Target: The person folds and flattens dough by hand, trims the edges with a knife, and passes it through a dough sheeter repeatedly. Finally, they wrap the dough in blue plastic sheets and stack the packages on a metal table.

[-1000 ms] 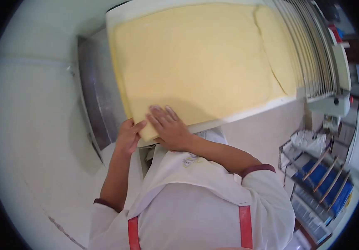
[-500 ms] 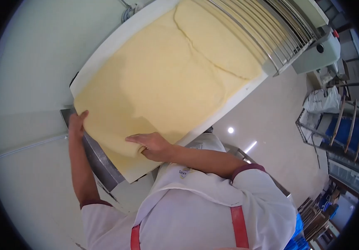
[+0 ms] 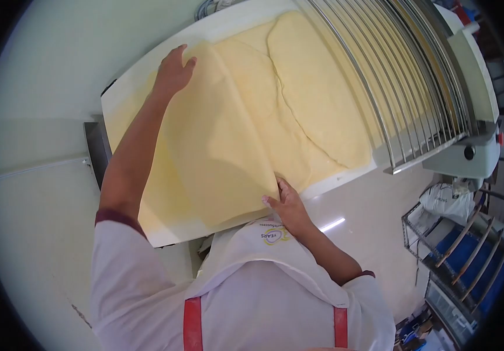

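Observation:
A wide sheet of pale yellow dough [image 3: 223, 146] lies on a white conveyor belt [image 3: 170, 228], its left part folded over toward the right. The flap's edge runs diagonally between my two hands. My left hand [image 3: 173, 73] is at the far side of the flap, fingers stretched out and thumb apart, touching the dough. At the near end of the flap's edge, my right hand [image 3: 290, 207] has the dough corner between thumb and fingers. An irregular seam crosses the dough to the right of the flap.
A metal bar guard [image 3: 375, 88] covers the belt's right end, beside a grey-green machine housing [image 3: 468, 152]. A wall stands along the far left. To the right are a wire rack [image 3: 416, 234] and a white bag [image 3: 448, 200] above the tiled floor.
Both hands have moved right, carrying the left end of the dough over onto the rest of the sheet. Bare belt now shows at the left. The camera view has turned slightly.

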The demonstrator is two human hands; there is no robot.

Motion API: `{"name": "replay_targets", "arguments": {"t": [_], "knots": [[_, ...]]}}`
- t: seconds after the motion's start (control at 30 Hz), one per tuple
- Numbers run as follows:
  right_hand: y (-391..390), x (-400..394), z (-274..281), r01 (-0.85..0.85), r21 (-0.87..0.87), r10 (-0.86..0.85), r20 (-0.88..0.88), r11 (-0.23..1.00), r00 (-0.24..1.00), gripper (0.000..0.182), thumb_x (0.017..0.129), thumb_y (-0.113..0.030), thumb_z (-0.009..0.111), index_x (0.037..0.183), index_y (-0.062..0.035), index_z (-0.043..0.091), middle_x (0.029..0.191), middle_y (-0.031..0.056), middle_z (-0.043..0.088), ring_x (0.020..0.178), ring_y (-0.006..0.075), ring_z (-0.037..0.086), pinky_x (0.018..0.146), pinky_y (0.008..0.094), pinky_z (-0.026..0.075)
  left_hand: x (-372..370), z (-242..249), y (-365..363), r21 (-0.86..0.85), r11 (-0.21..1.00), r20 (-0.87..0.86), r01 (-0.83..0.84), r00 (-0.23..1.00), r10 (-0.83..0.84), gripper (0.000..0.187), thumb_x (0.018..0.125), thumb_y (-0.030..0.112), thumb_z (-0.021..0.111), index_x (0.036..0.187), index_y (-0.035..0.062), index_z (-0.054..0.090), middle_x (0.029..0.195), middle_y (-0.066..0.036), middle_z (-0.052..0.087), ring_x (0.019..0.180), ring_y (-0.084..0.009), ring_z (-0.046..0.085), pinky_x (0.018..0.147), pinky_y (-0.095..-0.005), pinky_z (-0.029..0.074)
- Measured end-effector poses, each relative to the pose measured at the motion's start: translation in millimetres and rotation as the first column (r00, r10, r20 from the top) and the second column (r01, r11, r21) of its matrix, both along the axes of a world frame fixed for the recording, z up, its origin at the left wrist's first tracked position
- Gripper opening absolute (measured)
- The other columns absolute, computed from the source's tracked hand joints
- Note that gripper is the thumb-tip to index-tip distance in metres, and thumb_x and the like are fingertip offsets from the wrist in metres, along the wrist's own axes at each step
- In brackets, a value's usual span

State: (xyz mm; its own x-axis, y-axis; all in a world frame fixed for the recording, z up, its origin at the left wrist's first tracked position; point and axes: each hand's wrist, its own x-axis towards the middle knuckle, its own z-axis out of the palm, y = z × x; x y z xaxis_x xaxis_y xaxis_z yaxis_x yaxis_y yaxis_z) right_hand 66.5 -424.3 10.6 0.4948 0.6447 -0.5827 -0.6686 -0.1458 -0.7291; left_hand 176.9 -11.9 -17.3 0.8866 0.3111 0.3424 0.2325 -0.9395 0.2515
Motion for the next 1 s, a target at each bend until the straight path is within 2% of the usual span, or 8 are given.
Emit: {"name": "replay_targets", "arguments": {"t": [0.07, 0.17, 0.27, 0.5, 0.67, 0.77, 0.87, 1.0], "knots": [[6, 10, 2, -0.007, -0.022, 0.004, -0.101, 1.0, 0.995, 0.052, 0.086, 0.004, 0.058, 0.134, 0.0039, 0.039, 0.127, 0.0118, 0.054, 0.118, 0.0176, 0.052, 0.103, 0.0303, 0.039, 21, -40, 36, 0.271, 0.962, 0.165, -0.038, 0.986, -0.008, 0.049, 0.09, 0.04, 0.058, 0.119, 0.0005, 0.059, 0.101, -0.016, 0.068, 0.094, -0.0262, 0.064, 0.083, -0.0363, 0.048], [12, 14, -10, -0.027, -0.065, 0.023, -0.07, 0.998, 0.997, 0.048, 0.084, 0.0, 0.064, 0.127, 0.003, 0.044, 0.119, 0.0125, 0.058, 0.111, 0.0178, 0.055, 0.096, 0.03, 0.045, 52, 1, 34, -0.462, 0.88, -0.365, -0.106, 0.928, -0.08, 0.047, 0.089, 0.043, 0.06, 0.109, 0.0006, 0.064, 0.093, -0.012, 0.067, 0.089, -0.0227, 0.062, 0.08, -0.0346, 0.047], [18, 16, -8, -0.043, -0.106, 0.032, -0.105, 0.993, 0.994, 0.052, 0.082, 0.002, 0.064, 0.129, 0.0041, 0.043, 0.121, 0.0117, 0.057, 0.113, 0.0174, 0.056, 0.098, 0.0314, 0.044, 66, 13, 48, -0.598, 0.788, -0.48, -0.142, 0.851, -0.211, 0.046, 0.087, 0.045, 0.063, 0.103, 0.0021, 0.067, 0.089, -0.007, 0.065, 0.085, -0.0178, 0.059, 0.078, -0.0334, 0.045], [27, 14, 1, -0.102, -0.178, 0.093, -0.059, 0.979, 0.994, 0.061, 0.075, 0.001, 0.069, 0.13, -0.0002, 0.042, 0.117, 0.0092, 0.057, 0.108, 0.0159, 0.056, 0.094, 0.0303, 0.045, 51, 23, 51, -0.82, 0.566, -0.327, -0.088, 0.884, -0.335, 0.031, 0.089, 0.035, 0.066, 0.089, 0.0047, 0.06, 0.084, 0.001, 0.057, 0.079, -0.0072, 0.05, 0.072, -0.0257, 0.042], [27, 11, -7, -0.134, -0.241, 0.147, 0.038, 0.961, 0.988, 0.06, 0.076, 0.001, 0.068, 0.13, -0.0028, 0.043, 0.115, 0.0092, 0.058, 0.105, 0.0152, 0.057, 0.089, 0.0292, 0.047, 37, 14, 57, -0.829, 0.552, -0.161, 0.087, 0.909, -0.385, 0.037, 0.089, 0.04, 0.065, 0.098, 0.0044, 0.058, 0.091, 0.0, 0.06, 0.084, -0.0098, 0.053, 0.075, -0.0275, 0.044], [32, 14, -2, -0.156, -0.297, 0.174, 0.035, 0.942, 0.984, 0.055, 0.077, 0.001, 0.068, 0.128, -0.0022, 0.047, 0.109, 0.0083, 0.061, 0.098, 0.0141, 0.059, 0.083, 0.0272, 0.049, 51, 8, 32, -0.496, 0.868, -0.291, 0.004, 0.941, -0.171, 0.05, 0.085, 0.05, 0.065, 0.098, 0.002, 0.059, 0.097, -0.004, 0.063, 0.088, -0.0159, 0.059, 0.075, -0.032, 0.045], [35, 24, 10, -0.218, -0.276, 0.237, 0.038, 0.936, 0.971, 0.05, 0.078, 0.001, 0.068, 0.124, -0.0008, 0.051, 0.104, 0.0079, 0.064, 0.092, 0.0131, 0.06, 0.078, 0.0258, 0.05, 58, -2, -4, -0.059, 0.978, -0.148, -0.202, 0.97, 0.192, 0.059, 0.079, 0.057, 0.067, 0.096, 0.0005, 0.062, 0.097, -0.013, 0.066, 0.088, -0.0245, 0.063, 0.075, -0.0371, 0.047], [17, 38, 49, -0.247, -0.161, 0.268, 0.123, 0.956, 0.956, 0.046, 0.079, 0.0, 0.07, 0.122, 0.0006, 0.053, 0.104, 0.0092, 0.065, 0.092, 0.012, 0.06, 0.08, 0.0257, 0.05, 56, 61, -13, -0.253, 0.949, -0.179, -0.188, 0.973, 0.145, 0.054, 0.075, 0.054, 0.071, 0.087, 0.0014, 0.066, 0.087, -0.018, 0.067, 0.084, -0.0279, 0.064, 0.077, -0.0387, 0.049]]}}
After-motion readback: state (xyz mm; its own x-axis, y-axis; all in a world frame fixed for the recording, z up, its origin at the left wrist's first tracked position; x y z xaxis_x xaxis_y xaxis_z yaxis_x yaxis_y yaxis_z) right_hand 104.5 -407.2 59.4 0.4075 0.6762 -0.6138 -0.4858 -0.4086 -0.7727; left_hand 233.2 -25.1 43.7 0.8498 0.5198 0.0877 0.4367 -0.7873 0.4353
